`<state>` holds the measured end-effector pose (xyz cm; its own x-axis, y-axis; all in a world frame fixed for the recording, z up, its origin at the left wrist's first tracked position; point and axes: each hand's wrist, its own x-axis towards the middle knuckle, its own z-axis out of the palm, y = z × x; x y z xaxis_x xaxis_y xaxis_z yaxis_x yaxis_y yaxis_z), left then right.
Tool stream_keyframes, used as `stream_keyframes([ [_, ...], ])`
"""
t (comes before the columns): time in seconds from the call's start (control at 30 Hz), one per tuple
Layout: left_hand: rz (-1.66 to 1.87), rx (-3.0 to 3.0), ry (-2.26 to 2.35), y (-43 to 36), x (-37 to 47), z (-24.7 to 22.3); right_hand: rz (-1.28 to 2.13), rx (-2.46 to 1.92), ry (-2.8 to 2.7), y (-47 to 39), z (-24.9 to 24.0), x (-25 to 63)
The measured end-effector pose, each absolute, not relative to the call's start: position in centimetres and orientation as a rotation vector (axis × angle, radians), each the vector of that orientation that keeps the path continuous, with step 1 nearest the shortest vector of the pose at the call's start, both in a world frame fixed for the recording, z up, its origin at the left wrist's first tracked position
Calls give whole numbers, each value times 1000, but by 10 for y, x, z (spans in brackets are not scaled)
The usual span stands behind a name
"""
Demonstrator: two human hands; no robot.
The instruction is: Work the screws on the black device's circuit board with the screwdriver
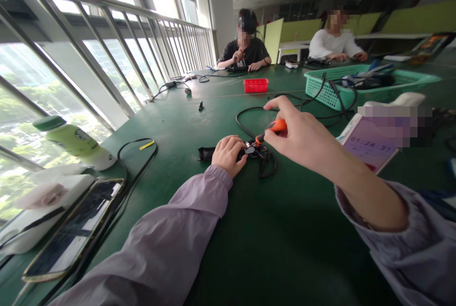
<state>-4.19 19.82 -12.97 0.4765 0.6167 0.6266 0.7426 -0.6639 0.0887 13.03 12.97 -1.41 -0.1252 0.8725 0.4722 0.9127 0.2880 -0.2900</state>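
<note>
On the green table lies a long black device (205, 154), its right end opened up to show small metal parts and thin wires. My left hand (230, 155) is wrapped over its middle and holds it down against the table. A screwdriver with an orange and black handle (279, 126) is pinched between the thumb and fingers of my right hand (302, 137). The screwdriver slants down to the left, its tip at the device's exposed end beside my left fingers; the exact contact is too small to tell. A black cable (245, 112) runs from that end.
A red tray (256, 85) and a green basket (322, 88) of parts and cables stand farther back. Left are a bottle (80, 144), a phone (76, 230) and a tissue pack (46, 196). A timer screen (374, 142) stands right. Two people sit across the table.
</note>
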Motion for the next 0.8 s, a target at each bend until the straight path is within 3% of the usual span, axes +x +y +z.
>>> stream_keyframes([
  [0.8,-936,-2544,-1201,199,-42,-131,-9,-1587,-1961,134,-17,129],
])
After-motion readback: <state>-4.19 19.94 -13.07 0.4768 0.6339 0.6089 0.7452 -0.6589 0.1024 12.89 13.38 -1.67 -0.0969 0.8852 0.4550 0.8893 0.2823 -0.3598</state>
